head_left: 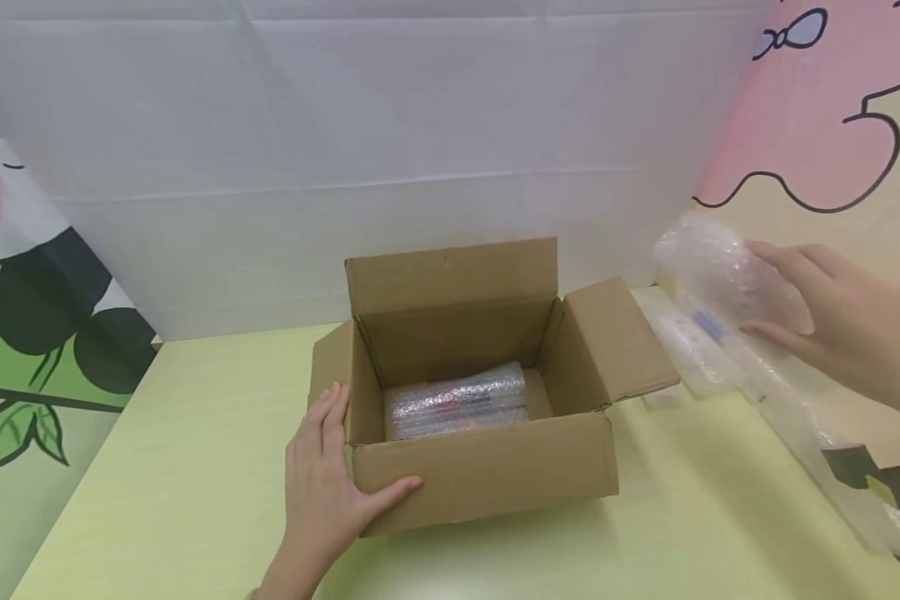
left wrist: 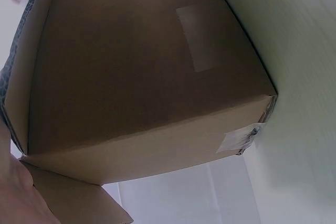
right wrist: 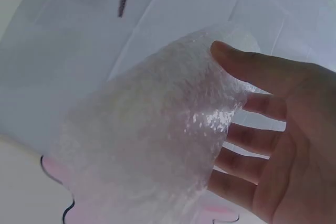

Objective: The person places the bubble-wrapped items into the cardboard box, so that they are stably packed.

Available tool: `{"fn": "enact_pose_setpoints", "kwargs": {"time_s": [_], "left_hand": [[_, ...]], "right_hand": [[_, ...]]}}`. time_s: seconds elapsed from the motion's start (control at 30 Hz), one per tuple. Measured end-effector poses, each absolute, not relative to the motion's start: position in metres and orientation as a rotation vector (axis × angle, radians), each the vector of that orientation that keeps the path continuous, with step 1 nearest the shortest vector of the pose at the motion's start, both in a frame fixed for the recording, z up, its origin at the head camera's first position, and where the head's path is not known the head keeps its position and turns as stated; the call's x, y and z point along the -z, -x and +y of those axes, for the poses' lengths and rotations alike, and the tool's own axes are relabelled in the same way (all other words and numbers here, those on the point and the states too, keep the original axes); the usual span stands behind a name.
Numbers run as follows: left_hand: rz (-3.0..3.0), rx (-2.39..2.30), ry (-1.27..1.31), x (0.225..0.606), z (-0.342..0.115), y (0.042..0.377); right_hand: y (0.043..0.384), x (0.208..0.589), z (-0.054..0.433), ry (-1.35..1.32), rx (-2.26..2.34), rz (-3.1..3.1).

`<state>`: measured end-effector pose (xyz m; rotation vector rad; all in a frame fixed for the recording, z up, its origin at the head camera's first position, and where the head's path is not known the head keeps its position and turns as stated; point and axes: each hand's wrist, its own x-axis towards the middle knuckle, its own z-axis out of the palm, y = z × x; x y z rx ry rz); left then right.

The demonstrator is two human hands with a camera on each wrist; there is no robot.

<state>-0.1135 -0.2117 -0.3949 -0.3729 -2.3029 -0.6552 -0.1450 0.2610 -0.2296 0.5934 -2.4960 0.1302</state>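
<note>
An open cardboard box [head_left: 487,467] stands on the table, its flaps folded outward. My left hand [head_left: 318,475] rests at its near left corner, with straight fingers on the left flap and the thumb spread over the front flap. Inside the box lie bubble-wrapped items [head_left: 457,400] with some red and dark print showing through. Off to the right, my right hand [head_left: 847,321] pinches a bubble-wrapped item [right wrist: 152,124] between thumb and fingers, holding it raised. What the wrap contains is too cloudy to tell.
More bubble wrap [head_left: 697,354] with a blue patch lies under the right hand. A clear plastic strip [head_left: 787,433] runs along the table's right side, near a dark piece [head_left: 851,467]. A white sheet [head_left: 420,108] hangs behind the yellow-green table [head_left: 157,467].
</note>
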Motion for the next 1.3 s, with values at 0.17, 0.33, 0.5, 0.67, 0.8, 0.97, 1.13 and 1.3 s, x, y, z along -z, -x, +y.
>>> {"fn": "enact_pose_setpoints", "kwargs": {"time_s": [0.17, 0.33, 0.5, 0.67, 0.8, 0.97, 1.13, 1.3], "left_hand": [[-2.306, 0.657, 0.37, 0.395, -0.211, 0.113], [-2.322, 0.652, 0.366, 0.394, -0.21, 0.111], [-2.333, 0.638, 0.356, 0.393, -0.209, 0.111], [-2.334, 0.631, 0.36, 0.393, -0.208, 0.111], [-2.312, 0.623, 0.372, 0.392, -0.206, 0.111], [-2.289, 0.616, 0.38, 0.392, -0.206, 0.11], [-2.282, 0.615, 0.383, 0.391, -0.206, 0.11], [-2.319, 0.639, 0.374, 0.391, -0.205, 0.108]], "right_hand": [[0.151, 0.201, 0.216, -0.751, -0.089, -2.507], [0.16, 0.187, 0.17, -1.045, -0.08, -2.425], [0.165, 0.181, 0.125, -1.245, -0.045, -2.447], [0.175, 0.184, 0.09, -1.338, 0.047, -2.555], [0.189, 0.192, 0.068, -1.424, 0.167, -2.615], [0.207, 0.209, 0.045, -1.503, 0.268, -2.651], [0.223, 0.227, 0.025, -1.568, 0.364, -2.683], [0.236, 0.242, 0.01, -1.598, 0.467, -2.743]]}}
